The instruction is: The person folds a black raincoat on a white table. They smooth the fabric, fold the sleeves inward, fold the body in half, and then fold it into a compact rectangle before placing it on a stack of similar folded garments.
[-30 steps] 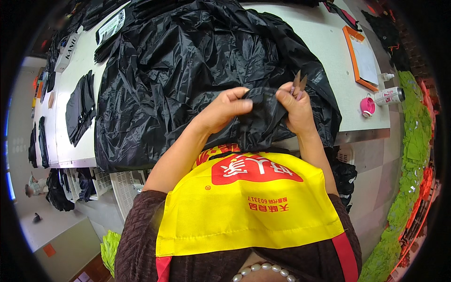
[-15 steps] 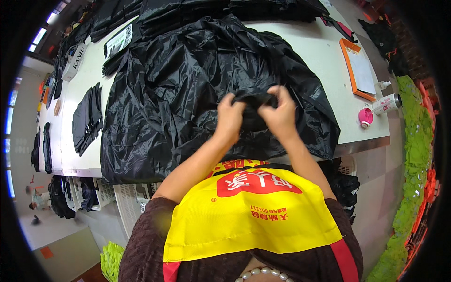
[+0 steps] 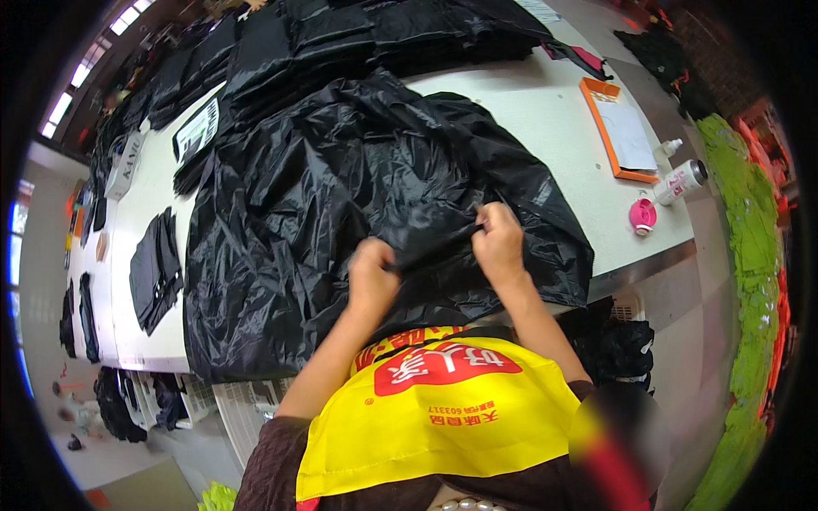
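A large heap of thin, shiny, wrinkled black fabric (image 3: pixel 281 230) spreads over the white table in front of me. My left hand (image 3: pixel 372 274) is closed at the heap's near middle, gripping black fabric. Farther right and slightly higher, my right hand (image 3: pixel 499 244) pinches another part of it. Between the two fists a strip of the black fabric (image 3: pixel 433 247) is pulled fairly taut. Motion blur softens the fingertips, and the folds do not show which kind of item this is.
Folded black stacks (image 3: pixel 332 38) line the table's far side. At left lie a small folded black pile (image 3: pixel 157 271) and a white box (image 3: pixel 125 166). An orange tray (image 3: pixel 606 136), a white bottle (image 3: pixel 683 182) and a pink cup-like lid (image 3: pixel 642 216) stand at right.
My hands have moved apart, left hand toward the left and nearer me, stretching the fabric that was bunched between them. The view has also shifted a little.
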`<control>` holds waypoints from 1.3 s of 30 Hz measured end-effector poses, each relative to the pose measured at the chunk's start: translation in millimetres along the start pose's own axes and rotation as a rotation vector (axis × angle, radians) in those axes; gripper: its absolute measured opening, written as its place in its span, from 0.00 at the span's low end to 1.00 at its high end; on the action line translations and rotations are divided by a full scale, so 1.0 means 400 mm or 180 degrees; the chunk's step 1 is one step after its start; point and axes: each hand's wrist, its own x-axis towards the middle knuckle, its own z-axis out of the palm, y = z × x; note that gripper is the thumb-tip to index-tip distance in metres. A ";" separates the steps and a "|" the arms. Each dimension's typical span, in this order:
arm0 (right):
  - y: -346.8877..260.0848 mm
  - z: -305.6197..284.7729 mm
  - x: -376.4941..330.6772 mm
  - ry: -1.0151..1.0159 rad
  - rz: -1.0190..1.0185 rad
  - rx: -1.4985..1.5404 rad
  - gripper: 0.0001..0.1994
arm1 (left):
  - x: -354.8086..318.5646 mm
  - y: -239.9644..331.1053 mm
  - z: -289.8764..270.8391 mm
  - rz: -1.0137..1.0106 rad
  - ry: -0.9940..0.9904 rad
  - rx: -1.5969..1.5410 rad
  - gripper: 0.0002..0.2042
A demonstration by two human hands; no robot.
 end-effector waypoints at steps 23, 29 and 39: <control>0.703 -0.325 0.164 -0.0595 0.1399 -0.2314 0.21 | -0.380 0.017 -0.402 -0.1557 -0.2486 0.1927 0.12; 0.596 -0.178 0.194 -0.1676 0.0767 -0.1266 0.31 | -0.795 -0.209 -0.645 -0.3657 -0.5330 0.3480 0.26; -0.028 0.078 -0.084 -0.3864 -0.0493 0.0204 0.31 | -0.149 -0.171 -0.319 -0.1865 -0.0140 0.0671 0.18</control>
